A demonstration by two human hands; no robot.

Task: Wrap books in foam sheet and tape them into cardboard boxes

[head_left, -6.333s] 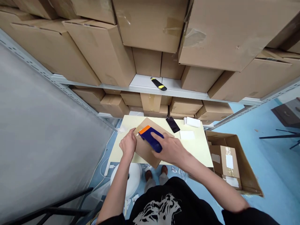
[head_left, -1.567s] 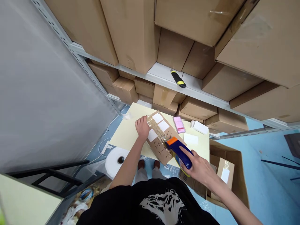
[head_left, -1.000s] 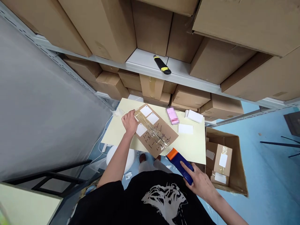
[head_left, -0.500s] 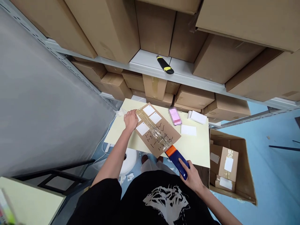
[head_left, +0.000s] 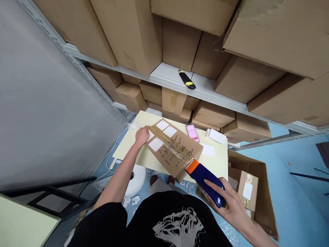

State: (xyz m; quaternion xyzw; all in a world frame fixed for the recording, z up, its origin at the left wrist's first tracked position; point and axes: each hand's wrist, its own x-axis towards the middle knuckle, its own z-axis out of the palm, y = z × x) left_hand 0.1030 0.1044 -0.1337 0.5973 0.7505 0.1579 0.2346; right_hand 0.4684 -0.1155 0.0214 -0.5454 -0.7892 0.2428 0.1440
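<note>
A cardboard box (head_left: 168,158) lies slantwise on the pale table, with handwritten marks and several white labels on its top. A strip of clear brown packing tape (head_left: 177,150) runs along it toward its near right end. My left hand (head_left: 142,136) is closed on the box's far left edge, by the tape's start; its fingertips are partly hidden. In my right hand (head_left: 228,202) is a tape dispenser (head_left: 205,181), dark blue with an orange front. The dispenser's orange end sits at the box's near right edge, where the tape meets it.
On the table (head_left: 218,161) are a pink blurred item (head_left: 192,132), a white stack (head_left: 216,136) and a white sheet (head_left: 207,150). A utility knife (head_left: 187,80) lies on the shelf above. An open carton (head_left: 267,202) with boxes stands right; a white roll (head_left: 135,181) is below.
My right hand has moved right and nearer with the tape dispenser, drawing the tape to the box's end. The box's near end looks raised. My left hand stays at the far left edge.
</note>
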